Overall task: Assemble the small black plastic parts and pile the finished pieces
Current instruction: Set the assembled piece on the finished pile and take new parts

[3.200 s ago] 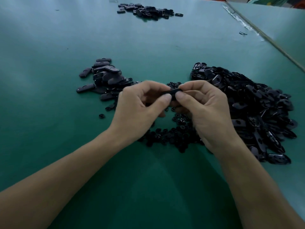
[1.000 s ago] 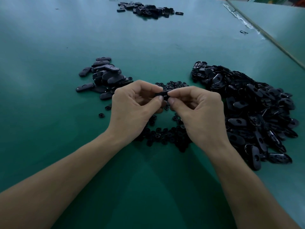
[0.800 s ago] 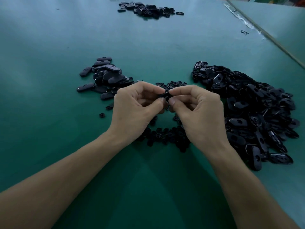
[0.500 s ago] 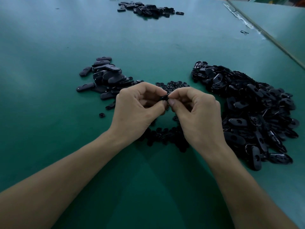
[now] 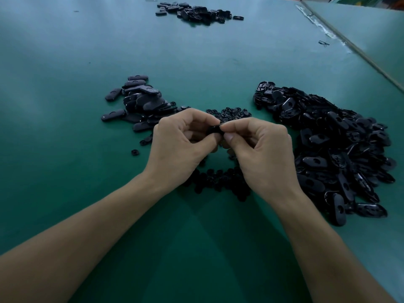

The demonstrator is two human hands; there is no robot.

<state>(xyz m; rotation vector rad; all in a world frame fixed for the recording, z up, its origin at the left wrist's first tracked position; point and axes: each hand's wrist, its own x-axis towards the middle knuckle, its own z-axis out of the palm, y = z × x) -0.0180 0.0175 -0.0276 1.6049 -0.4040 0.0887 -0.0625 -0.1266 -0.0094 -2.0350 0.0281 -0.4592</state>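
green and matte like cloth, the bench stretched broad on the left, and another wide stretch of green lay near, between the forearms. on the right it met a pale, ragged seam running on a slant, with a second green surface beyond.

both hands met over the middle. the left hand and right hand each had fingers curled, thumb and forefinger tips pinching one small black plastic part between them, held over the rings. the fingertips hid most of it, so its shape could not be told.

the rings, tiny, black and knobbly, lay in a loose heap behind and under the hands, partly covered by the wrists. one stray ring lay apart on the left. the left pile held smooth, flat ovals with rounded ends, loosely stacked, a few strays at its rim, just beyond the left hand. the right pile spread much larger: glossy oval shells, some showing a hole or a hollow side, jumbled at all angles, close beside the right wrist. a far pile of like black pieces lay far up the bench, well apart from the others.
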